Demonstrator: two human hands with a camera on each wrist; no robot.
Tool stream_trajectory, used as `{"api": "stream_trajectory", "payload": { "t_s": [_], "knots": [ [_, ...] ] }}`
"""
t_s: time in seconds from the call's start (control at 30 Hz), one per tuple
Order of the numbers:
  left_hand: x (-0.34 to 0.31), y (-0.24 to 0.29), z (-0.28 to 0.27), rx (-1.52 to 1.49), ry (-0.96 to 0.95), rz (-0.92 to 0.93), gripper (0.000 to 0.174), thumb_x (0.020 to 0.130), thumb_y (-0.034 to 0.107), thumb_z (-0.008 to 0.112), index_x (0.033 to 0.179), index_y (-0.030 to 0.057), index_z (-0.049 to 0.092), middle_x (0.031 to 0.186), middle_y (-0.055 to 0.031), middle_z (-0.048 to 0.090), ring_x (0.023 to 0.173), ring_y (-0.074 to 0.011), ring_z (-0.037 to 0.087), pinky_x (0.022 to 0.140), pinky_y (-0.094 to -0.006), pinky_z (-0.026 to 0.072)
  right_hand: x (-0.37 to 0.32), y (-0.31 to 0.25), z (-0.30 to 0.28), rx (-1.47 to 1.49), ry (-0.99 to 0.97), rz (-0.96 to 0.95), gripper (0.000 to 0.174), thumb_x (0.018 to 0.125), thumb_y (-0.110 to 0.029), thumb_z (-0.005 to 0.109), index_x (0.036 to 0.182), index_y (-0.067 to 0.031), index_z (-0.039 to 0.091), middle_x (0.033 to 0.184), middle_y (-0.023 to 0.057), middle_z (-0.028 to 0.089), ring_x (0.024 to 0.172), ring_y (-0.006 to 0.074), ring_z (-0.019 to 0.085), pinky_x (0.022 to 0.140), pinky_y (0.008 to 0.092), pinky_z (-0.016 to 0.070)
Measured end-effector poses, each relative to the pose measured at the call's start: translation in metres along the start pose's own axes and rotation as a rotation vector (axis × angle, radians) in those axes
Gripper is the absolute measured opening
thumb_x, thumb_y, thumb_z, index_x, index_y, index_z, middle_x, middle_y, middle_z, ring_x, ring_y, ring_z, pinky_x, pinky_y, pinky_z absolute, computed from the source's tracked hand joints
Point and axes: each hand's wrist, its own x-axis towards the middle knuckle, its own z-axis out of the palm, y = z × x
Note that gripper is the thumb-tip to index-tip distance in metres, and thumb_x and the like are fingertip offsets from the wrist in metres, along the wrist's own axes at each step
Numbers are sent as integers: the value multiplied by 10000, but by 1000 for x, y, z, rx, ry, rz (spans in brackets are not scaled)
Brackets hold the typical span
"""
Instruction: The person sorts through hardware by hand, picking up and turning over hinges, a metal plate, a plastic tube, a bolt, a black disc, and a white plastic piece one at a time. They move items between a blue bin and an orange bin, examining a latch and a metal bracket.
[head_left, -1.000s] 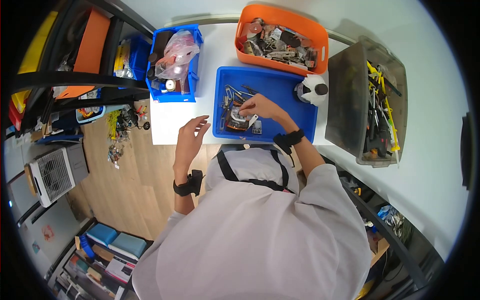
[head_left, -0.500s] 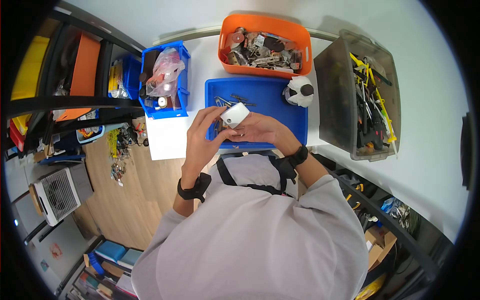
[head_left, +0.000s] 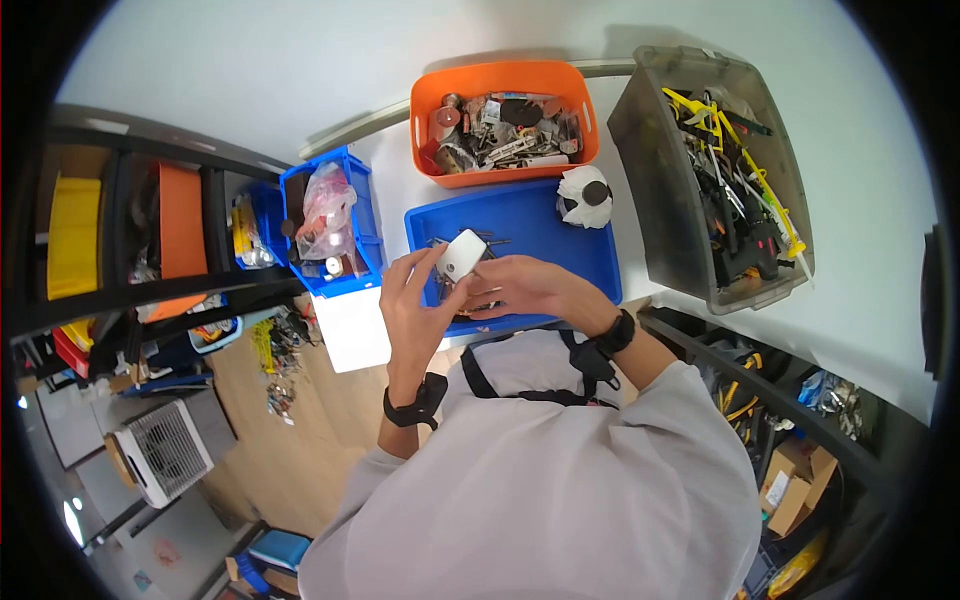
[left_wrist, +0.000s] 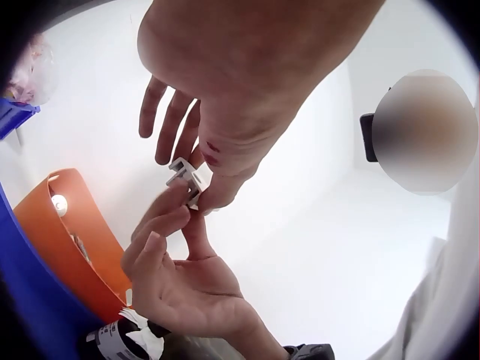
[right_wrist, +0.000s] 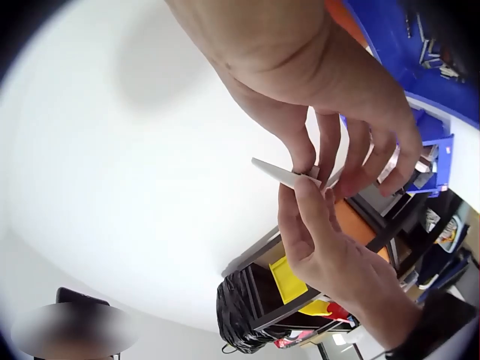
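Observation:
A small white plastic piece with a flat face and a round hole is held up over the blue tray. My left hand pinches it between thumb and fingers. From the other side, my right hand grips its back with thumb and fingertips. Clip-like ridges show on the back of the piece in the left wrist view. Edge-on in the right wrist view, the piece looks like a thin plate. Small metal parts lie in the tray, partly hidden behind the hands.
Behind the tray stands an orange bin of mixed hardware. A black-capped bottle wrapped in white sits at the tray's back right corner. At right is a grey tool bin; at left, a blue bin holding a plastic bag.
My right hand has lifted the white piece out of the tray. My left hand has come across from beside the tray and taken hold of it too. The head view has shifted.

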Motion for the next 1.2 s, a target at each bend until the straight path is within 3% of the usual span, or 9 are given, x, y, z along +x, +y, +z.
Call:
{"api": "stream_trajectory", "payload": {
  "t_s": [0.03, 0.1, 0.2, 0.3, 0.57, 0.77, 0.97, 1.13, 1.2],
  "knots": [
    [5, -4, 3, 11, -20, -12, 465, 707, 92, 851, 1148, 43, 715, 1075, -127, 679, 983, -288, 654, 865, -381, 519, -7, 0, -3, 10, -11, -19, 380, 1003, -329, 612, 1266, -54, 602, 1223, 92, 636, 1144, 223, 607, 1038, 422, 469],
    [16, -15, 12, 34, -54, -27, 430, 733, 131, 840, 1133, 32, 718, 1054, -140, 687, 985, -300, 657, 870, -380, 516, -24, 3, -10, -232, 225, -63, 474, 1011, -369, 594, 1356, -46, 558, 1278, 102, 614, 1180, 221, 593, 1035, 389, 460],
    [46, -41, 25, 92, -143, -41, 422, 740, 171, 836, 1121, 33, 720, 1040, -152, 676, 982, -332, 637, 885, -402, 494, -58, 7, -22, -398, 339, -148, 523, 1024, -363, 568, 1418, -24, 513, 1378, 119, 571, 1200, 228, 586, 1052, 367, 445],
    [89, -77, 50, 158, -169, 40, 383, 777, 236, 805, 1086, 26, 718, 1014, -160, 685, 966, -347, 640, 860, -419, 504, -88, 16, -38, -498, 444, -223, 495, 1023, -359, 568, 1379, -15, 553, 1345, 119, 595, 1201, 215, 584, 1050, 346, 442],
    [172, -149, 137, 493, -391, 137, 341, 721, 269, 809, 975, 59, 720, 907, -144, 710, 910, -338, 644, 769, -445, 513, -137, 35, -53, -579, 582, -277, 435, 1009, -326, 592, 1312, -16, 614, 1257, 95, 648, 1162, 183, 596, 1041, 327, 438],
    [178, -162, 166, 645, -325, 224, 290, 715, 256, 824, 899, 57, 718, 882, -130, 702, 931, -316, 646, 786, -437, 505, -156, 40, -62, -539, 633, -300, 417, 993, -331, 616, 1297, -45, 635, 1248, 95, 665, 1192, 203, 594, 1041, 328, 429],
    [167, -153, 155, 673, -300, 193, 283, 756, 269, 805, 907, 46, 720, 903, -147, 684, 915, -320, 647, 785, -443, 511, -159, 39, -67, -552, 649, -318, 425, 990, -337, 615, 1282, -29, 638, 1246, 104, 667, 1185, 222, 602, 1041, 340, 431],
    [141, -125, 111, 674, -328, 66, 291, 817, 277, 767, 975, 38, 720, 926, -168, 679, 896, -337, 651, 780, -450, 521, -151, 37, -72, -663, 628, -320, 420, 984, -342, 618, 1263, -29, 648, 1204, 115, 681, 1144, 232, 620, 1009, 349, 453],
    [119, -117, 93, 543, -206, 59, 292, 861, 273, 733, 1029, 35, 717, 973, -172, 680, 918, -351, 655, 791, -445, 528, -146, 37, -75, -757, 640, -356, 412, 976, -343, 625, 1244, -31, 658, 1167, 124, 692, 1101, 240, 633, 973, 362, 474]
  ]
}}
